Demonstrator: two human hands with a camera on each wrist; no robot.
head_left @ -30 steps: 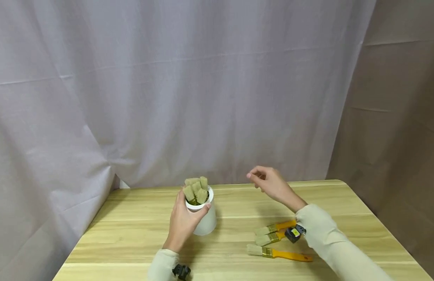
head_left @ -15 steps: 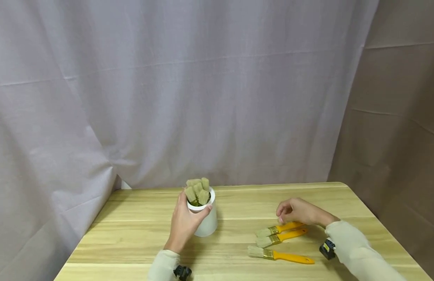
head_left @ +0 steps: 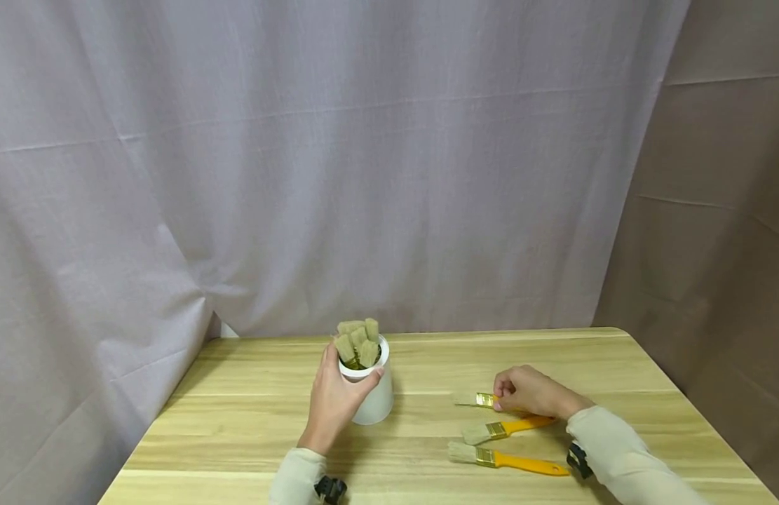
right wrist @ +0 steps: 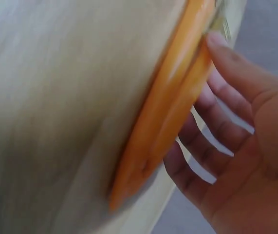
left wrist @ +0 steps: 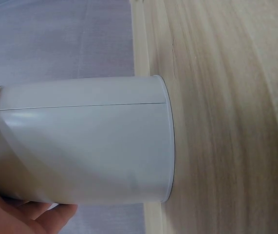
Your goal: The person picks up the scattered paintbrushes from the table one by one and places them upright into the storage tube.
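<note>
My left hand (head_left: pixel 350 380) grips a white cup (head_left: pixel 375 405) that stands upright on the wooden table (head_left: pixel 250 421). Several paintbrushes (head_left: pixel 359 344) stick out of it, bristles up. In the left wrist view the cup (left wrist: pixel 90 141) fills the frame, with my fingers (left wrist: pixel 27 214) curled round its side. My right hand (head_left: pixel 510 397) pinches the orange handle of a paintbrush (head_left: pixel 476 400) lying on the table right of the cup. The right wrist view shows that orange handle (right wrist: pixel 168 107) against my fingertips (right wrist: pixel 216 44).
Two more orange-handled paintbrushes lie in front of my right hand, one (head_left: pixel 505 428) nearer to it and one (head_left: pixel 509 460) closer to the front edge. A pale curtain (head_left: pixel 301 175) hangs behind the table. The table's right corner (head_left: pixel 616 333) is rounded.
My right hand came down from mid-air onto the far paintbrush, took hold of its handle and shifted it away from the other two. The left hand has stayed on the cup.
</note>
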